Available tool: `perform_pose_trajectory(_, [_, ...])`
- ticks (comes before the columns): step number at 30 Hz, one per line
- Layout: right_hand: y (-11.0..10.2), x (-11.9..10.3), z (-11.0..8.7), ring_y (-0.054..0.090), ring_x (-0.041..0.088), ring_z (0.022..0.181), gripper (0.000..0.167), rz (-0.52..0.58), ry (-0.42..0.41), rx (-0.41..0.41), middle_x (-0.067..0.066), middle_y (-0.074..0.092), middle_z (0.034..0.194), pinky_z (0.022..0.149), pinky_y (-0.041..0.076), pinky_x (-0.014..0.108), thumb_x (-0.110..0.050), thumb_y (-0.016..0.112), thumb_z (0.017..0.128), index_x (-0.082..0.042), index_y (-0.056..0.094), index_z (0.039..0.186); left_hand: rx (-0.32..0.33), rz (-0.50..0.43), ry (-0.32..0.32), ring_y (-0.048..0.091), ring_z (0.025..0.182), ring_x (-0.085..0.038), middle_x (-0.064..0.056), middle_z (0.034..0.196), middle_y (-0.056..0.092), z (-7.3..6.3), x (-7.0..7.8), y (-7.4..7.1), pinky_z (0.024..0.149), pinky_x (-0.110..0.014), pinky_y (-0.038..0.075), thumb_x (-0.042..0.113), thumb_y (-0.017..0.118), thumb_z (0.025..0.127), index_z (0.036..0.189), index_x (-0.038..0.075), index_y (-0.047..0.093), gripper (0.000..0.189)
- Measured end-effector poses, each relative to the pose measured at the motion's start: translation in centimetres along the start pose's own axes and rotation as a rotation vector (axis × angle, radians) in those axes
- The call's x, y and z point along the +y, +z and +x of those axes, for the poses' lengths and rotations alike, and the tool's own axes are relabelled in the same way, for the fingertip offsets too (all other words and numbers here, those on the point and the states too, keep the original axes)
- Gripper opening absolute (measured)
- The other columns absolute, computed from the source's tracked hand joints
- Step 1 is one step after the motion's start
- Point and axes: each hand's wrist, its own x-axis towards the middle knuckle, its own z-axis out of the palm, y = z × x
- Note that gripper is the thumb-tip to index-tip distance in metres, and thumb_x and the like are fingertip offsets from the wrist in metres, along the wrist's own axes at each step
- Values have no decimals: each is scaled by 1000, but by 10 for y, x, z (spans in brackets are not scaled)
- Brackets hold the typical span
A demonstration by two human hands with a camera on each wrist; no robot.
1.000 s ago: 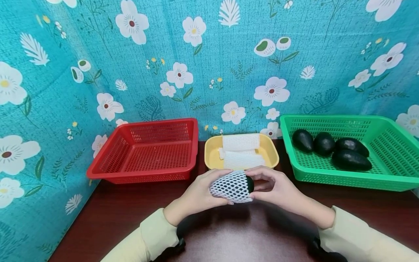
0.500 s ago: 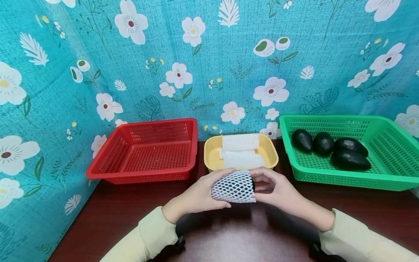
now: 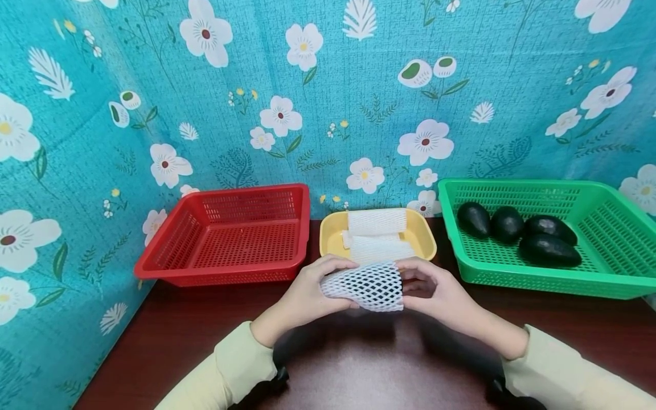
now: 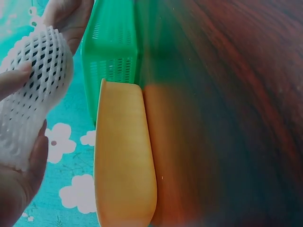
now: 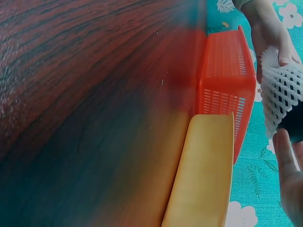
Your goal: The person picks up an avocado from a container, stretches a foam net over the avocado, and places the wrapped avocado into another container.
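Observation:
A white foam net sleeve (image 3: pixel 371 287) covers a dark avocado (image 5: pixel 294 122), whose bare end shows at the sleeve's mouth in the right wrist view. My left hand (image 3: pixel 307 293) grips the sleeve's narrower left end, thumb on the near side and fingers on the far side. At the wider right end, my right hand (image 3: pixel 443 293) pinches the sleeve's edge between thumb and fingers, by the avocado's end. Both hands hold it above the table, in front of a yellow tray (image 3: pixel 328 242) with more white foam nets (image 3: pixel 381 249) in it.
At the left stands a red basket (image 3: pixel 220 274) with nothing visible inside. A green basket (image 3: pixel 553 279) with several dark avocados (image 3: pixel 549 250) stands at the right. Behind them hangs a blue flowered cloth (image 3: pixel 328 125). The table (image 3: pixel 369 364) is dark reddish wood.
The sleeve's right edge has moved right, over the avocado end that showed earlier. Its left end now looks narrower in my left hand. Both hands have risen slightly.

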Motion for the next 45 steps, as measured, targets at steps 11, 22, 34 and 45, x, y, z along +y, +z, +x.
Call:
perform_pose_trajectory(11, [-4, 1, -1, 65, 10, 110, 48, -5, -100, -26, -7, 63, 130, 90, 56, 25, 14, 75, 84, 7, 63, 131, -21, -158, -74, 59, 113, -23, -3, 130, 65, -3, 3, -1, 88, -37, 56, 6, 91, 75, 132, 10, 66, 62])
perform_pose_trajectory(22, [4, -5, -1, 70, 12, 100, 38, -29, 43, 47, -1, 72, 116, 87, 56, 24, 8, 76, 86, 8, 67, 123, -53, -67, -61, 57, 120, -19, -3, 139, 60, -1, 9, 2, 93, -35, 54, 11, 92, 74, 142, 12, 61, 74])
perform_pose_trajectory(34, [8, -4, -1, 68, 9, 102, 31, -28, 34, 45, 8, 71, 118, 86, 57, 25, 8, 75, 87, 11, 69, 117, -87, -28, -70, 54, 124, -18, -2, 142, 57, -2, 10, 2, 94, -34, 54, 16, 93, 74, 146, 16, 57, 80])
perform_pose_trajectory(45, [11, 1, -2, 67, 8, 106, 31, -18, 36, 44, 15, 71, 120, 85, 57, 26, 6, 76, 87, 7, 72, 118, -118, 20, -23, 56, 118, -16, -2, 136, 60, 1, 4, 4, 93, -33, 54, 15, 93, 73, 142, 13, 57, 78])
